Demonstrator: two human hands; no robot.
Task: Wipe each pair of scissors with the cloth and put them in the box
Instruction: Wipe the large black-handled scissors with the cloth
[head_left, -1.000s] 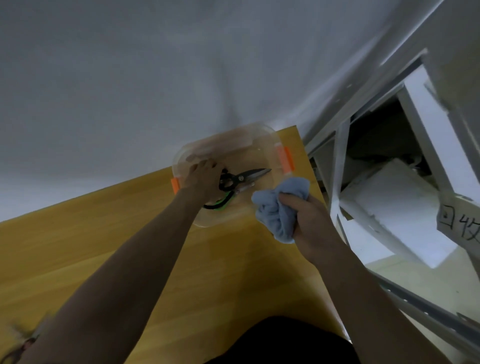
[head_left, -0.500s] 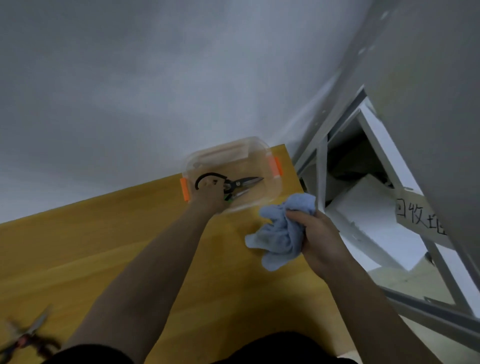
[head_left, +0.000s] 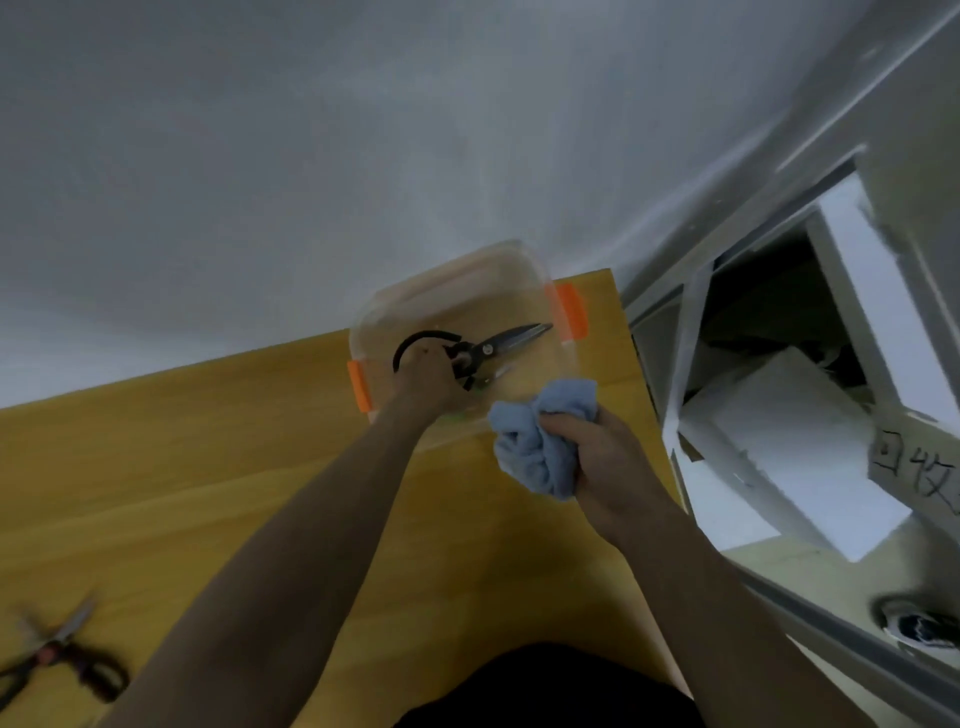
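Left hand (head_left: 428, 376) gripping black scissors (head_left: 475, 348) inside clear box (head_left: 563, 312) at desk's (head_left: 156, 467) far right corner. Right hand (head_left: 597, 457) clutching blue cloth (head_left: 535, 441) just beside box. Second scissors (head_left: 57, 660) near desk's left edge.

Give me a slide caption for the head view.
Left hand lowers black scissors into clear box; right hand holds blue cloth.

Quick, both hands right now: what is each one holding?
Left hand: closed on the handle of the black scissors, inside the clear box.
Right hand: closed on the bunched blue cloth.
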